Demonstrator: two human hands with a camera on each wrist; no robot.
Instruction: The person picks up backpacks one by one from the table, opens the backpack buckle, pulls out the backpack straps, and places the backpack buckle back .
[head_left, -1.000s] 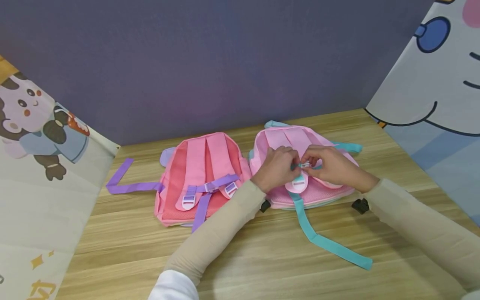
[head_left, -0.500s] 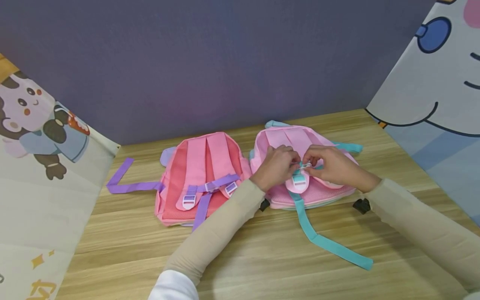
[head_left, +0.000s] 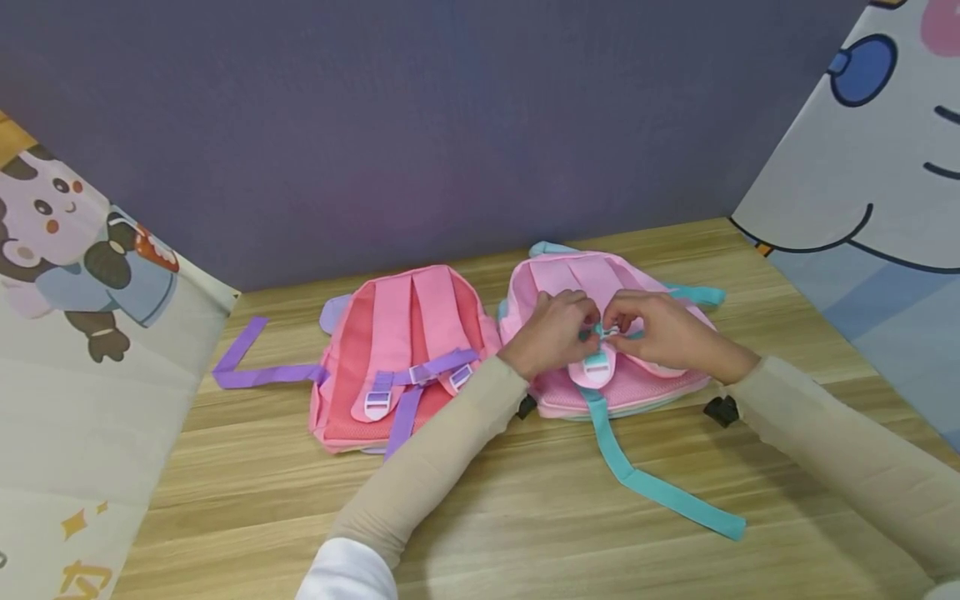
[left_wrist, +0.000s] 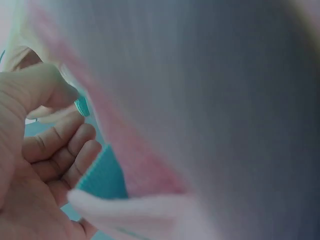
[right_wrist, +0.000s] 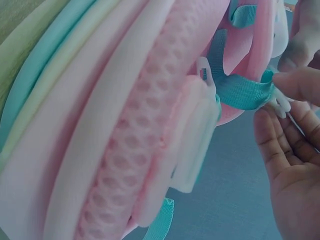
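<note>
Both hands meet over the lower shoulder straps of a pale pink backpack (head_left: 555, 392), which lies with its straps facing up. My left hand (head_left: 553, 332) pinches teal webbing (right_wrist: 245, 93) by the white strap adjuster (head_left: 597, 365). Close on its right, my right hand (head_left: 667, 333) pinches a small white plastic buckle (head_left: 611, 331) between thumb and fingers. White prongs of this buckle show at the right fingertips in the right wrist view. In the left wrist view, the left thumb and curled fingers (left_wrist: 60, 142) are beside the teal webbing, and pink fabric covers much of that view.
A coral pink backpack (head_left: 352, 350) with purple straps (head_left: 270, 377) lies to the left, against the pale pink one. A loose teal strap (head_left: 667, 493) trails over the wooden table (head_left: 525, 533). Black clips (head_left: 722, 411) lie near the pale pink bag; a dark panel (head_left: 465, 133) stands behind.
Both hands stay in nearly the same place. Their fingers shift slightly at the buckle, and the pink strap end with the adjuster moves a little to the left.
</note>
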